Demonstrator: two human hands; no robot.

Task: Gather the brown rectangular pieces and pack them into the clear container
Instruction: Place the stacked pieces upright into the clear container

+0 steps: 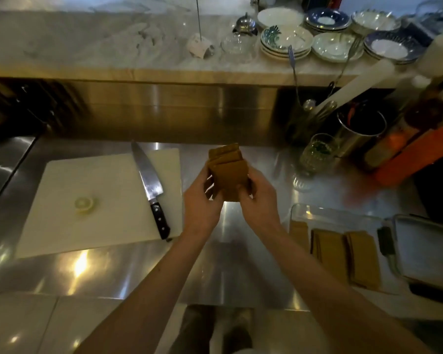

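head view, container: clear container point(302, 213) low right on the steel counter point(138, 272), brown rows already inside
hands: left hand point(202, 203) and right hand point(260, 198) both clasp one stack of brown pieces point(228, 172) above the counter
fingers: wrapped round the stack's lower sides, top edges fanned loose
advice: square the stack first, then lower it beside the rows
far: knife point(149, 182) on cutting board point(92, 200)

We see from one wide head-worn camera, looking forward and steeply down, close over the steel surface point(100, 272).
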